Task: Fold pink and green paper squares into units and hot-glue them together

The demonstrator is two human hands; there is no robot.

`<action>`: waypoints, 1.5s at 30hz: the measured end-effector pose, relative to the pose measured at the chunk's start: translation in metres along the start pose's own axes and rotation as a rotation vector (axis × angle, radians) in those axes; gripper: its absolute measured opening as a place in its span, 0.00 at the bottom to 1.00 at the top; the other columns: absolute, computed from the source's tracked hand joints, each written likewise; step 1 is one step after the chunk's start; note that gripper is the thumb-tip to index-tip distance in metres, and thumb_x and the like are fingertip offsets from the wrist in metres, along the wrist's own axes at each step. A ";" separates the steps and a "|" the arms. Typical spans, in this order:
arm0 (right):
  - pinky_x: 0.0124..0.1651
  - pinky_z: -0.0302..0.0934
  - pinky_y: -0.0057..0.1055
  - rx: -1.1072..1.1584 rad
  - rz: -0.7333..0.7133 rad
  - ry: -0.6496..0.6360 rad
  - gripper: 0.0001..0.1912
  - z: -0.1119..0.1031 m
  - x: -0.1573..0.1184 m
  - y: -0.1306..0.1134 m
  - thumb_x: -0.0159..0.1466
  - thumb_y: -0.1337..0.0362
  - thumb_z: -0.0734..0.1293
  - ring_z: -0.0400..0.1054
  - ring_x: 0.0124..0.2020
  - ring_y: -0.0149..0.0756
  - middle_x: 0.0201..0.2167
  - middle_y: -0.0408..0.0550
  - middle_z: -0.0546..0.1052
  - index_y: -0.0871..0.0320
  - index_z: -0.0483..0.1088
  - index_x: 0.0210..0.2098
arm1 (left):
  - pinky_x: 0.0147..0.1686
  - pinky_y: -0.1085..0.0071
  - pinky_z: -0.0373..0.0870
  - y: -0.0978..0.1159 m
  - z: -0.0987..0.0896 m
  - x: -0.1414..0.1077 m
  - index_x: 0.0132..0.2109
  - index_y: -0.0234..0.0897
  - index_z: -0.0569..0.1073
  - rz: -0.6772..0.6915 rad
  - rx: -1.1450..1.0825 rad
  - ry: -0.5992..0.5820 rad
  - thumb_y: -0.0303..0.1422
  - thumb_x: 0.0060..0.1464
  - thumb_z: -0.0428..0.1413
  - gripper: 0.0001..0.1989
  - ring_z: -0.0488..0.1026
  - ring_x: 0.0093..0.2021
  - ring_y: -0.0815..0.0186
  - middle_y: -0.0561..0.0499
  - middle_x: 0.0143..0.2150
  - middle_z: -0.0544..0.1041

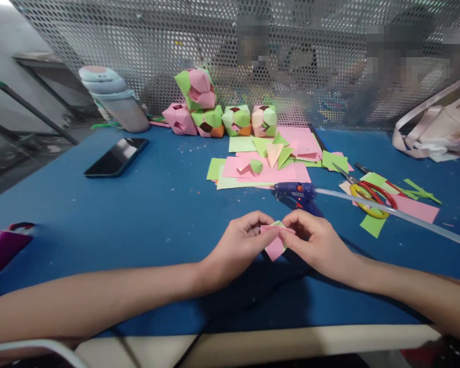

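Note:
Between my two hands is a small folded paper piece [275,249], pink with a pale green part showing at its top. My left hand [240,244] pinches its left side with thumb and fingers. On the other side my right hand [315,237] pinches it too, the thumbs nearly meeting on the pink face. The fingertips behind the paper are partly hidden. Just beyond my hands lies a blue glue gun [295,190] with a long clear glue stick [368,204] sticking out of its back.
Folded paper shapes [209,121] stand stacked by the perforated metal screen [138,41]. Pink and green paper sheets [253,168], scissors [371,197] and scraps lie ahead and right. A phone [117,157] and a bottle [115,99] are at left, a bag [440,128] at right.

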State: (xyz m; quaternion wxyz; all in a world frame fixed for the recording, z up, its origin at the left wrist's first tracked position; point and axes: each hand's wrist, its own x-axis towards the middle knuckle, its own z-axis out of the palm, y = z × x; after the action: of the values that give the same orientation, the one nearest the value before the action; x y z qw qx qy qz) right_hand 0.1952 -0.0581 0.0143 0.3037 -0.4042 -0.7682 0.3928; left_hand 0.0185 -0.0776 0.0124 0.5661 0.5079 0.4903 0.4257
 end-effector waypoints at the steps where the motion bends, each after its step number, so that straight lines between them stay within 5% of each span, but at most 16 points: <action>1: 0.28 0.56 0.23 0.008 0.008 0.016 0.04 0.001 0.000 0.001 0.63 0.65 0.63 0.60 0.25 0.26 0.24 0.39 0.67 0.58 0.66 0.32 | 0.33 0.76 0.65 0.000 0.000 0.000 0.32 0.34 0.72 -0.007 -0.004 -0.003 0.36 0.49 0.60 0.09 0.69 0.32 0.69 0.53 0.29 0.73; 9: 0.26 0.54 0.23 0.014 0.018 0.062 0.06 0.001 0.004 0.003 0.60 0.67 0.65 0.59 0.24 0.25 0.23 0.39 0.67 0.59 0.65 0.27 | 0.27 0.78 0.65 0.000 -0.001 0.003 0.32 0.34 0.70 -0.054 -0.081 -0.010 0.34 0.50 0.58 0.07 0.68 0.27 0.72 0.55 0.25 0.71; 15: 0.29 0.58 0.23 0.081 -0.015 0.043 0.02 0.002 0.001 0.007 0.63 0.66 0.63 0.62 0.27 0.27 0.28 0.40 0.69 0.57 0.66 0.36 | 0.27 0.77 0.68 0.001 -0.003 0.004 0.31 0.34 0.70 -0.056 -0.104 -0.023 0.32 0.51 0.57 0.06 0.71 0.26 0.71 0.55 0.24 0.72; 26: 0.37 0.60 0.29 -0.079 -0.287 0.029 0.06 -0.001 0.003 0.009 0.63 0.71 0.60 0.65 0.32 0.30 0.32 0.44 0.71 0.57 0.68 0.37 | 0.29 0.75 0.71 -0.003 -0.007 0.006 0.31 0.34 0.71 -0.079 -0.176 -0.099 0.33 0.52 0.58 0.06 0.73 0.27 0.70 0.53 0.26 0.74; 37: 0.34 0.60 0.27 -0.012 -0.088 0.055 0.03 0.002 0.002 0.002 0.60 0.70 0.64 0.65 0.30 0.29 0.28 0.42 0.70 0.58 0.66 0.31 | 0.31 0.75 0.67 0.002 -0.006 0.005 0.31 0.34 0.73 -0.013 0.010 -0.084 0.33 0.52 0.57 0.06 0.70 0.30 0.69 0.53 0.28 0.73; 45: 0.35 0.59 0.27 0.003 -0.097 0.025 0.02 0.002 0.003 0.004 0.61 0.70 0.64 0.65 0.31 0.29 0.29 0.41 0.70 0.57 0.66 0.32 | 0.31 0.76 0.66 0.000 -0.004 0.006 0.32 0.35 0.73 0.011 0.099 -0.072 0.31 0.50 0.58 0.04 0.71 0.31 0.69 0.52 0.29 0.75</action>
State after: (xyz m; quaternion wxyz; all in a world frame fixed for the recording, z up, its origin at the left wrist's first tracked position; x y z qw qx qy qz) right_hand 0.1940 -0.0551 0.0102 0.3329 -0.3708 -0.7823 0.3737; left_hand 0.0152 -0.0708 0.0118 0.5552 0.5528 0.4872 0.3857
